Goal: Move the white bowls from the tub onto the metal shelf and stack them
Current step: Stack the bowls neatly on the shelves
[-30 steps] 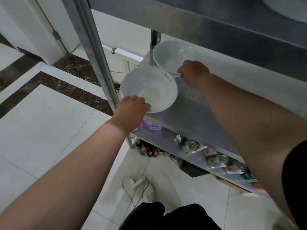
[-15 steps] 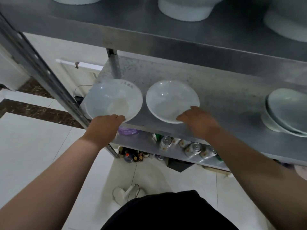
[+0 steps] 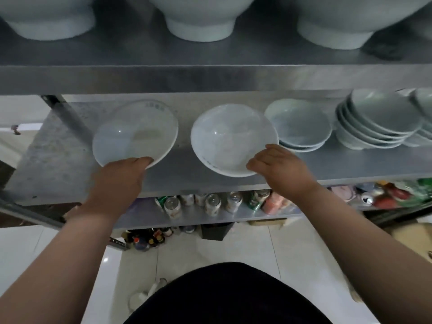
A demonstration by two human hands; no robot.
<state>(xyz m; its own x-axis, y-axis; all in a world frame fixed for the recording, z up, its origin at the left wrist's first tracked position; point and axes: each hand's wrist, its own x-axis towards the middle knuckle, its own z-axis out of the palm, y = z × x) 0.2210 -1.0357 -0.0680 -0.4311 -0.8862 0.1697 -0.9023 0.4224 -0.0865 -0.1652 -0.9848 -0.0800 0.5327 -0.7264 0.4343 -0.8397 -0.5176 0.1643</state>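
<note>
Two white bowls are over the middle level of the metal shelf (image 3: 58, 160). My left hand (image 3: 119, 181) grips the near rim of the left bowl (image 3: 134, 133). My right hand (image 3: 279, 170) grips the near right rim of the right bowl (image 3: 230, 136), which tilts slightly toward me. To the right on the same level stand a short stack of white bowls (image 3: 301, 126) and a taller stack (image 3: 378, 122). The tub is out of view.
Large white bowls (image 3: 198, 17) stand on the top level just above. Drink cans (image 3: 210, 203) and packets fill the lower level, and small bottles (image 3: 145, 238) stand on the floor. A shelf post (image 3: 67, 113) rises at the back left.
The view has swung right and risen, showing the stacks on the right. Both hands have carried their bowls to the right along the shelf, the right bowl now close to the short stack.
</note>
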